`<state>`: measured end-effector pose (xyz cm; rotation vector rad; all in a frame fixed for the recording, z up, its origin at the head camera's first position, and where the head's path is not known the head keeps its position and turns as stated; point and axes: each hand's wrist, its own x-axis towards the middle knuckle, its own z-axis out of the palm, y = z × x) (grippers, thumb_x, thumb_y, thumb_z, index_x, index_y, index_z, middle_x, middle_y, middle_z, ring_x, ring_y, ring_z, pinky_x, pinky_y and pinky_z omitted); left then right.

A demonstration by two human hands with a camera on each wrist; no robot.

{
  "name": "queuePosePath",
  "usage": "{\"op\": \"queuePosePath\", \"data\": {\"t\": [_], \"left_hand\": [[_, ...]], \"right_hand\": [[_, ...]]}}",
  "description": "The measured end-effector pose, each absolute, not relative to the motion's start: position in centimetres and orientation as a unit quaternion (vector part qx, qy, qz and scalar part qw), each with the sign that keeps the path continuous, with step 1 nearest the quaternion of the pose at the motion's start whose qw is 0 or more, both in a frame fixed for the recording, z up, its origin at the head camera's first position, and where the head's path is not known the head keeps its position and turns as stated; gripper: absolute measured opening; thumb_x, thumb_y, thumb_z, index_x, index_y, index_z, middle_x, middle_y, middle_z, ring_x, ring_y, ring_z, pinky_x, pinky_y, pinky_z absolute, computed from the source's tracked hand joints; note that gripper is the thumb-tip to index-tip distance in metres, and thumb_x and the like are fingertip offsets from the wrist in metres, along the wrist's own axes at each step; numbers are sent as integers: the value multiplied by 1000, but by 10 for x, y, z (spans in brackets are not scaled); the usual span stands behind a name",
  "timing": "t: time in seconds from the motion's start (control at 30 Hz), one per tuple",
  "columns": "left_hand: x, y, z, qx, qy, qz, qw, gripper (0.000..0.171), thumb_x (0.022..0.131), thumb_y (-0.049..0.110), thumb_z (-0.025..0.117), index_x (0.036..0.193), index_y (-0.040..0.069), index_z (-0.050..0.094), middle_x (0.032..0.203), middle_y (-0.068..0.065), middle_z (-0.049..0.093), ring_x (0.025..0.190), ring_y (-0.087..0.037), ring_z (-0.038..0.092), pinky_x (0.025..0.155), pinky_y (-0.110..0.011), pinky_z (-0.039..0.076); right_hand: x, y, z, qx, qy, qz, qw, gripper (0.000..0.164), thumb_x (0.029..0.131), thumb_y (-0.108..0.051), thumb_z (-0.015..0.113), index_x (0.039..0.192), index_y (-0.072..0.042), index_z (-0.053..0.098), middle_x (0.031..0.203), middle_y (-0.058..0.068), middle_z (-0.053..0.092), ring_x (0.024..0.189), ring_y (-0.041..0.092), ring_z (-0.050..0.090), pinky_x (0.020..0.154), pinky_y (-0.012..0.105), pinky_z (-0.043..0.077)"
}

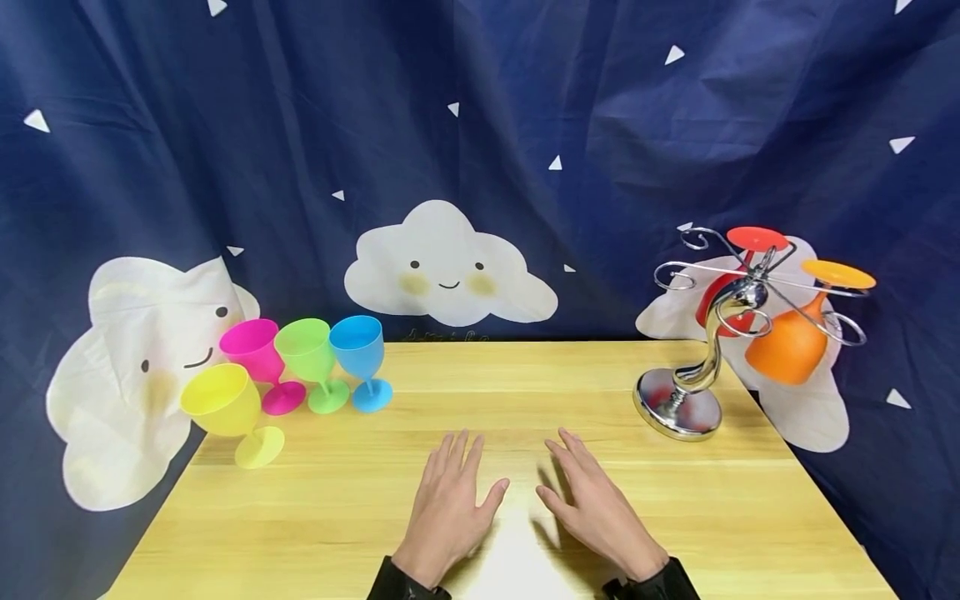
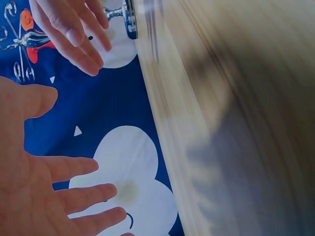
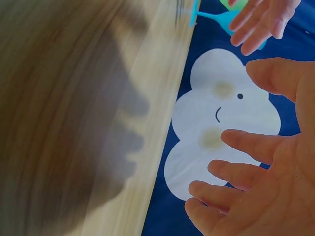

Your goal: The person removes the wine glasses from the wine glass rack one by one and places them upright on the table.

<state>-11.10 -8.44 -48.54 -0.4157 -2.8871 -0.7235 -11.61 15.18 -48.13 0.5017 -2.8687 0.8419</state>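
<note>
Blue goblet (image 1: 358, 352) ahead-left, chrome rack (image 1: 712, 337) ahead-right, both apart from the spread hands (image 1: 447, 510) (image 1: 603, 515)

One yellow cup (image 1: 217, 407), one pink cup (image 1: 253, 352), one green cup (image 1: 308, 353), one blue cup (image 1: 358, 353), one red cup (image 1: 711, 300) and one orange cup (image 1: 789, 346): six cups. One rack (image 1: 708, 363), one table (image 1: 315, 517), one left hand (image 1: 450, 510), one right hand (image 1: 602, 510), two sleeves (image 1: 405, 582), one curtain (image 1: 525, 67), three clouds (image 1: 450, 250).
</note>
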Motion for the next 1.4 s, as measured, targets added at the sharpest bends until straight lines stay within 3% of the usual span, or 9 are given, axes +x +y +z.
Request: {"op": "queuePosePath", "data": {"t": [0.5,0.77,0.93,1.03,1.1,1.17,1.23,1.33,1.4], "left_hand": [[-103,-72,-489,-140,-956,-253,46,73,108,53,57,160,2,49,165,-26,47,157,-48,40,130,-65,32],[-97,-68,-492,-140,-953,-267,38,73,108,55,56,160,2,49,165,-25,47,156,-47,41,130,-64,32],[-95,-69,-495,-139,-951,-274,33,74,108,54,57,160,1,49,165,-26,47,156,-48,41,130,-65,32],[-95,-72,-495,-136,-951,-278,31,73,109,53,57,159,1,49,164,-28,47,156,-49,41,129,-66,31],[-94,-75,-496,-131,-950,-282,31,73,109,53,57,159,0,49,164,-29,47,155,-50,41,129,-67,31],[-94,-77,-498,-127,-950,-285,30,73,108,53,58,158,0,50,164,-30,47,155,-51,41,129,-68,30],[-94,-78,-499,-125,-949,-288,27,74,108,53,58,158,-1,49,164,-30,46,155,-51,40,129,-69,30],[-94,-79,-500,-124,-950,-287,20,75,108,53,58,159,-1,49,164,-31,46,155,-52,40,129,-69,30],[-95,-79,-500,-125,-950,-286,18,75,108,54,58,159,-2,49,164,-31,46,155,-52,40,129,-69,30]], "right_hand": [[-119,173,-462,144,-948,277,59,65,104,-32,74,159,-4,51,170,25,40,158,48,38,118,69,45],[-116,209,-424,153,-943,259,144,60,102,-24,77,154,-2,56,158,25,56,144,47,55,115,67,48],[-115,232,-386,158,-934,240,214,58,98,-18,81,150,-6,59,145,21,67,126,44,68,102,66,54],[-117,243,-364,159,-922,226,272,57,93,-12,83,146,-7,63,135,19,73,114,40,72,94,55,56],[-119,250,-350,163,-910,222,310,55,91,-8,83,144,-7,66,131,17,75,106,37,74,97,34,57],[-121,260,-336,164,-898,220,343,54,88,-5,84,141,-6,69,128,16,77,103,31,74,99,13,49],[-124,271,-321,164,-892,219,360,52,89,-3,82,139,-5,69,125,17,77,105,14,71,99,-1,36],[-130,294,-301,149,-889,207,380,48,90,-3,80,137,-4,71,121,19,77,103,-12,59,93,-6,31],[-137,310,-288,127,-895,191,383,44,93,-4,78,137,-2,70,120,23,76,101,-19,49,85,-2,31]]}}
